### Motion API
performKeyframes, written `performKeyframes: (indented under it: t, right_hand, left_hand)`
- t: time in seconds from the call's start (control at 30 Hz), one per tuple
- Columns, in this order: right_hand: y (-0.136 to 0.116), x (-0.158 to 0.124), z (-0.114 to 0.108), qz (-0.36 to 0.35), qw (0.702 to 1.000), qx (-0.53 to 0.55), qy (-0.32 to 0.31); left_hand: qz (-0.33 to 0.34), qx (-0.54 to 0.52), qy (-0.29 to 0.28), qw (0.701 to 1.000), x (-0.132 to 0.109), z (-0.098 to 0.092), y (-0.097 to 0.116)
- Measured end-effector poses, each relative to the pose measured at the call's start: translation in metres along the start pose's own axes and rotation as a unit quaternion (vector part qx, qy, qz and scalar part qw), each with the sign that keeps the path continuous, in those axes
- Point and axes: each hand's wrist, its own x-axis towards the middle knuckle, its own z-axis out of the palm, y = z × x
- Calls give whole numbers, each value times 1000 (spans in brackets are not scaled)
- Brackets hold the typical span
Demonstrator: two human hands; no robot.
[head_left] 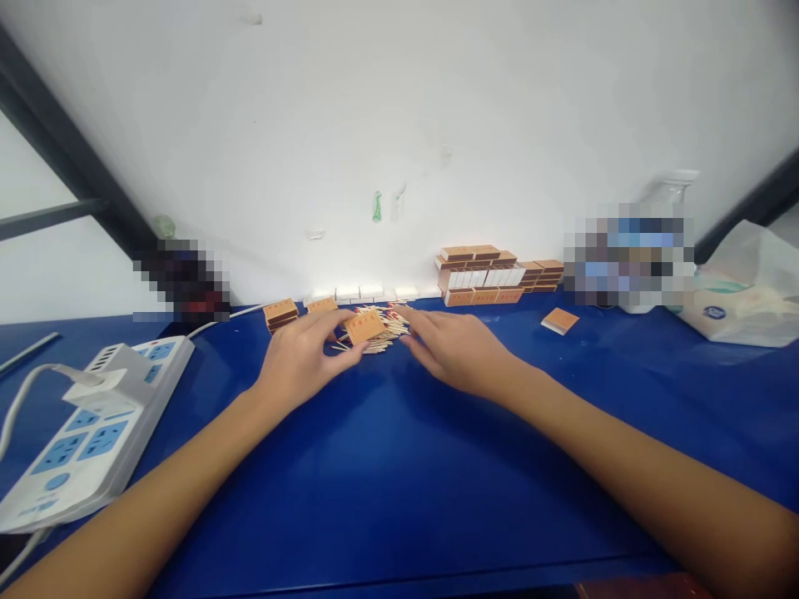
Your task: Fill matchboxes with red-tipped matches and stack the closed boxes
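Observation:
My left hand [298, 356] grips an orange matchbox [365, 329] between thumb and fingers, tilted with its printed face towards me. Under and behind that box lies a loose pile of red-tipped matches [394, 327]. At the pile's right edge is my right hand [459, 348], thumb and forefinger apart, close to the matches; I see nothing held in it, and its far fingers are hidden. Just beyond my left hand stand more matchboxes [280, 313], partly covered by it. White matchbox trays [359, 292] line the foot of the wall.
Stacked matchboxes [483, 279] stand against the wall at right of centre. One single matchbox [560, 321] lies farther right on the blue table [399, 482]. A white power strip [93, 441] with a plugged-in charger occupies the left. A translucent plastic bag [742, 291] sits at the right.

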Motion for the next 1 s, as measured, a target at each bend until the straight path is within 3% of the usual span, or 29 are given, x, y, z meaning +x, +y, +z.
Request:
performKeyframes:
  t: [0.23,0.43,0.63,0.77,0.93,1.0]
  right_hand:
    - [11,3,-4,20,996,-47,-70]
    - [9,4,-6,19,996,-48,-78]
    - [14,5,-4,42,994,-50,-86]
    - [22,4,-1,51,995,-42,-79]
    - [40,23,4,92,995,26,-33]
    - [44,41,10,104,993,54,-21]
  left_hand:
    - [-85,108,49,989,17,-19,-39]
    - [-67,138,-14,988,13,-8,-54]
    - [-34,188,-42,981,6,1,-57]
    - [-9,209,-19,978,5,1,-54]
    - [42,186,41,981,9,-3,-34]
    - [77,142,21,987,8,-3,-24]
